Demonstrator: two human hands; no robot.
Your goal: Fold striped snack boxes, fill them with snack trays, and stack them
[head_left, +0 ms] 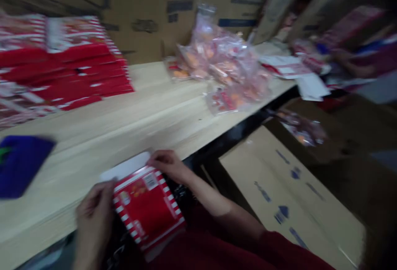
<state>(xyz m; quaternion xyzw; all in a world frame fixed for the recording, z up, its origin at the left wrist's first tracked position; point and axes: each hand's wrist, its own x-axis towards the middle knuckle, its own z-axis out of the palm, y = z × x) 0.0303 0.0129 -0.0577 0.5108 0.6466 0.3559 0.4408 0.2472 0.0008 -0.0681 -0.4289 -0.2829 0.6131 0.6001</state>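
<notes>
A red carton (149,206) with striped red-and-white edges and a barcode is held between my two hands at the table's front edge. Its white top flap (127,168) stands open toward the table. My left hand (96,208) pinches the carton's left upper corner. At the upper right corner, my right hand (169,164) grips with thumb and fingers closed. The picture is blurred, and the inside of the carton cannot be seen.
Stacked red cartons (77,67) stand at the back left. Clear plastic packets (226,59) are heaped at the back middle. A dark blue object (23,164) lies at left. Below the table on the right sits a large cardboard box (288,199). Another person's arm (356,65) shows far right.
</notes>
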